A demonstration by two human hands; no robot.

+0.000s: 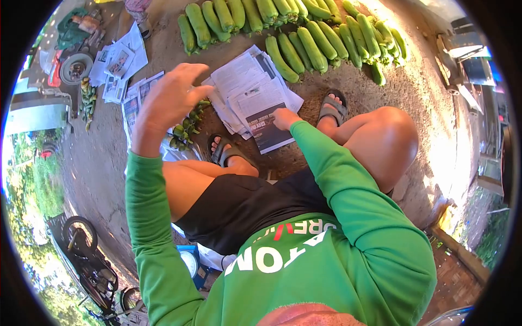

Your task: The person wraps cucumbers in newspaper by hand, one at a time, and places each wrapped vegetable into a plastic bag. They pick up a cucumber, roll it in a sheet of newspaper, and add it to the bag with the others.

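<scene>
My left hand (176, 95) is raised on the left, its thumb and fingers apart and nothing between them. Low in front of me, my right hand (285, 119) has its fingers curled at the edge of a newspaper sheet (270, 130) with a dark printed block. That sheet lies on top of a loose stack of newspapers (235, 76) on the ground between my sandalled feet. Partly behind my left wrist is a bunch of small green produce (187, 129). More newspaper sheets (136, 98) spread out beyond the left hand.
Rows of long green gourds (312, 49) lie on the dirt ground beyond the papers. A wheel (76, 68) and another green bunch (88, 103) are at the far left. Beside my left hip stands a blue scale-like box (190, 263); a motorcycle (98, 271) is parked behind.
</scene>
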